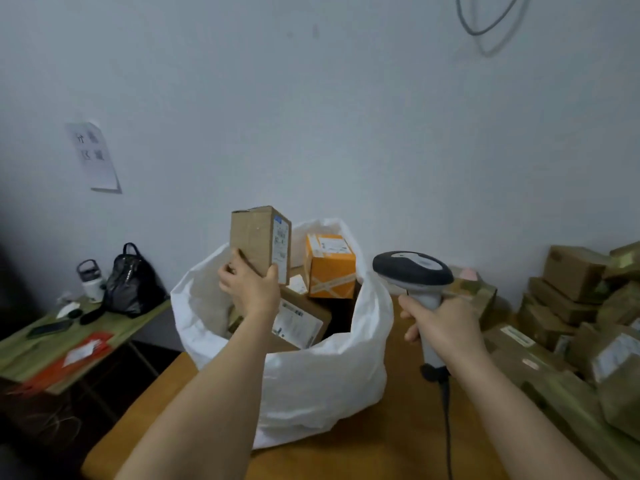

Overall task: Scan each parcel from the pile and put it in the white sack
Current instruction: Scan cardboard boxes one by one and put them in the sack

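The small brown cardboard parcel stands upright above the mouth of the white plastic sack, pinched at its lower end by the left hand. It looks stiff and light; one hand's grip across its narrow faces should do. The right hand is wrapped round the grey handheld scanner. Three parcels show inside the sack, one an orange box. The heap of brown cartons at right is too jumbled to count.

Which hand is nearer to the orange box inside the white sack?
Left. The left hand holds a brown parcel just left of the orange box; the right hand grips the scanner outside the sack, farther right.
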